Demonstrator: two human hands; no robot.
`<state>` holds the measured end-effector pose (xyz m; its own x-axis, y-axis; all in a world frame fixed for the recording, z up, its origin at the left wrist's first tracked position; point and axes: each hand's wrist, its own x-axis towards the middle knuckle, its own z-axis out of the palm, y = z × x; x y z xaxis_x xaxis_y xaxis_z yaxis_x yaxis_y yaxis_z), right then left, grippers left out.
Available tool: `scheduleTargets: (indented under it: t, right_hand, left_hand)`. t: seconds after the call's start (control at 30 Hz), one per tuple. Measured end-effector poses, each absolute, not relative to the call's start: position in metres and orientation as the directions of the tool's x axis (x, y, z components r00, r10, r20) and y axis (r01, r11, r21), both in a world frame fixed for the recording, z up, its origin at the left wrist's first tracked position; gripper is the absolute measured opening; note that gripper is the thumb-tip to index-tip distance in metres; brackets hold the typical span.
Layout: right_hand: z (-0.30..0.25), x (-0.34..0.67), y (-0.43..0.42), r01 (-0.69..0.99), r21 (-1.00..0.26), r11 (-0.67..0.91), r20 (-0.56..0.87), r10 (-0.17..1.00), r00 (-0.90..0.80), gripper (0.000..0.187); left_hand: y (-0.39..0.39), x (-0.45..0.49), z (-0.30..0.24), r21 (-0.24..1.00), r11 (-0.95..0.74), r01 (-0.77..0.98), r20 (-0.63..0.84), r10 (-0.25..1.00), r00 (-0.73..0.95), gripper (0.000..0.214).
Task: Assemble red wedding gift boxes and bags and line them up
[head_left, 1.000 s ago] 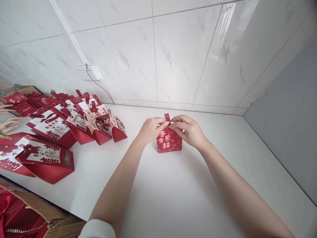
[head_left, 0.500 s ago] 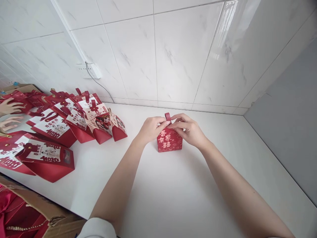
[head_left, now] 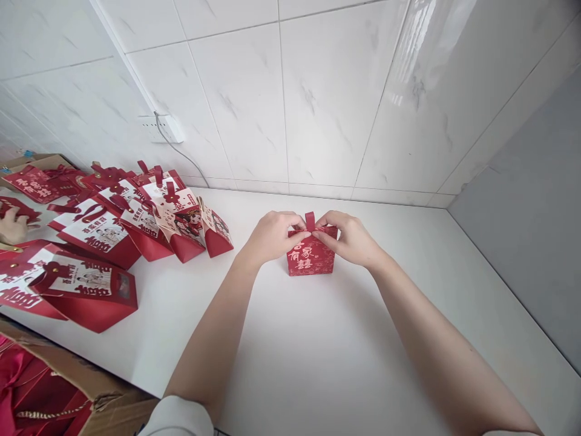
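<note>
A small red gift box [head_left: 311,259] with gold characters stands on the white table [head_left: 318,351] near the wall. My left hand [head_left: 272,235] pinches the top edge of the box on its left side. My right hand [head_left: 348,237] pinches the top edge on its right side. A red ribbon loop [head_left: 310,220] sticks up between my fingertips. Both hands are closed on the box top.
Several red-and-white gift boxes [head_left: 136,221] lie heaped at the left. Another person's hand [head_left: 13,227] holds a red piece at the far left edge. A cardboard carton [head_left: 68,387] with red items sits at the lower left. A wall socket with cable [head_left: 164,128] is behind the heap.
My fingers have slid apart along the box top to either side of the ribbon loop. The other person's hand at the left has closed on a red piece.
</note>
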<state>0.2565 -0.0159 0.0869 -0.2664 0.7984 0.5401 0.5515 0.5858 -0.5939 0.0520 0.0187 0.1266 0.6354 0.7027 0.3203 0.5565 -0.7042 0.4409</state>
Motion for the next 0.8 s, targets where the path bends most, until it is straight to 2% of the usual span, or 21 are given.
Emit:
scheduleTargets:
  t: [0.2, 0.43, 0.63, 0.73, 0.8]
  right_hand:
    - [0.093, 0.257, -0.021, 0.464, -0.704, 0.537, 0.468, 0.843, -0.265, 0.010]
    - [0.107, 0.262, -0.031, 0.330, -0.795, 0.509, 0.398, 0.848, -0.350, 0.017]
    - [0.107, 0.266, -0.028, 0.491, -0.630, 0.601, 0.483, 0.799, -0.358, 0.011]
    - [0.111, 0.262, -0.031, 0.431, -0.708, 0.559, 0.484, 0.829, -0.281, 0.020]
    - [0.113, 0.257, -0.034, 0.372, -0.758, 0.536, 0.482, 0.845, -0.234, 0.018]
  left_hand:
    - [0.017, 0.052, 0.128, 0.390, -0.773, 0.500, 0.379, 0.630, 0.678, 0.012]
    - [0.008, 0.048, 0.141, 0.539, -0.753, 0.378, 0.367, 0.614, 0.699, 0.016]
    - [0.009, 0.047, 0.141, 0.546, -0.653, 0.525, 0.185, 0.705, 0.685, 0.015]
    - [0.005, 0.049, 0.142, 0.535, -0.633, 0.559, 0.167, 0.728, 0.665, 0.016]
    - [0.002, 0.052, 0.141, 0.534, -0.622, 0.572, 0.182, 0.746, 0.641, 0.018]
